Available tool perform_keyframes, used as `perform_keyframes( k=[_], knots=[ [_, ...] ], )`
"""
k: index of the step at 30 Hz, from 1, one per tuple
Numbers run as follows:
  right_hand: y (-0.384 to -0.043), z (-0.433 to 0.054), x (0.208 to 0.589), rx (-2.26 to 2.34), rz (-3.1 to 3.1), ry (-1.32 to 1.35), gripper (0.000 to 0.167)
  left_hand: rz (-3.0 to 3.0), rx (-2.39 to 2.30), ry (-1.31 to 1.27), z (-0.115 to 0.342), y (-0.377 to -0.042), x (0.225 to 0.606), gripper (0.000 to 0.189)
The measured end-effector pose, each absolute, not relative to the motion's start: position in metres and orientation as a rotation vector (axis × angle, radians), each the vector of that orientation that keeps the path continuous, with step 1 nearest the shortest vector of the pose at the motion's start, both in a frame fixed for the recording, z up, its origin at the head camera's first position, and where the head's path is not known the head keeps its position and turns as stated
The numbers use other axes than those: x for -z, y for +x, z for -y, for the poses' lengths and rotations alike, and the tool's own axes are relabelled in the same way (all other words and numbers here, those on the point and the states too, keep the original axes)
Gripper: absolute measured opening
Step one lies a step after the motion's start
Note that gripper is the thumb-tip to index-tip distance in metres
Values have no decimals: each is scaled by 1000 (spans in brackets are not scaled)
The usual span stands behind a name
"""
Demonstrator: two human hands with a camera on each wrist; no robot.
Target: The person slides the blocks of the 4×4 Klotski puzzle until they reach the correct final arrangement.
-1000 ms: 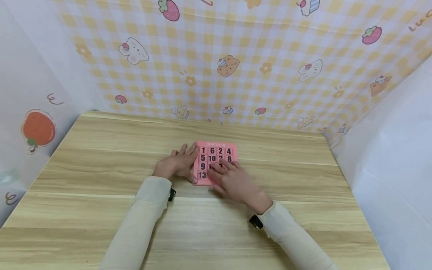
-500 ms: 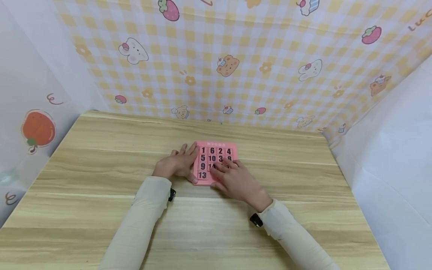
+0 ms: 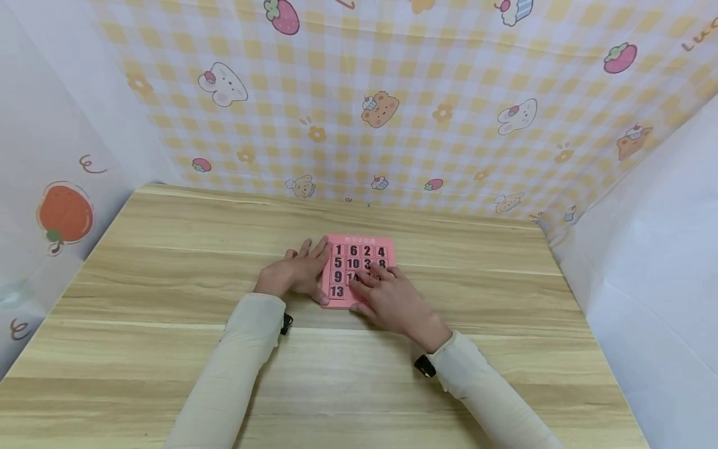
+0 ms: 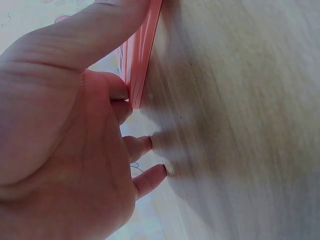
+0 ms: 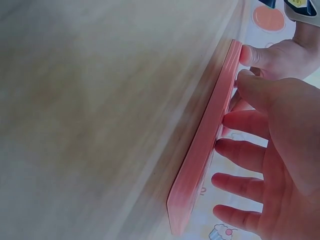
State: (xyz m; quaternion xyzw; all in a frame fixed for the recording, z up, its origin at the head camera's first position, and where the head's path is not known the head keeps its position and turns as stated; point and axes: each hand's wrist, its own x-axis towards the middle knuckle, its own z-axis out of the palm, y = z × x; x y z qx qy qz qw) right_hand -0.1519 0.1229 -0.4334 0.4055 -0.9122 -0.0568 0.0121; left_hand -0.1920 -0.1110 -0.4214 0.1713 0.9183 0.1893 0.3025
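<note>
A pink sliding number puzzle [image 3: 352, 252] with black numbered tiles lies flat on the middle of the wooden table [image 3: 168, 262]. My left hand [image 3: 294, 272] rests beside its left edge, fingers straight on the wood and thumb along the near-left corner. The left wrist view shows that left hand [image 4: 60, 125] with its thumb laid against the puzzle's pink edge [image 4: 142, 60]. My right hand [image 3: 392, 299] lies over the puzzle's lower right part, straight fingers pressing on the tiles and hiding several of them. In the right wrist view the right hand [image 5: 270, 135] reaches over the puzzle's side [image 5: 205, 145].
A yellow checked backdrop [image 3: 392, 112] with cartoon animals and strawberries closes off the table's far edge. White panels stand at the left [image 3: 50, 156] and right [image 3: 656, 237] sides. Bare wood surrounds the puzzle on all sides.
My right hand's fingers shifted slightly over the tiles, uncovering more of the second row. The left hand and the puzzle frame stayed in place.
</note>
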Motion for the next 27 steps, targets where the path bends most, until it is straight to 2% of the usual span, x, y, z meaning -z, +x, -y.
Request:
perform_keyframes(
  k=[27],
  knots=[
    [-144, -125, 434, 162, 2811, 1291, 51, -2425, -499, 446, 111, -194, 421, 121]
  ],
)
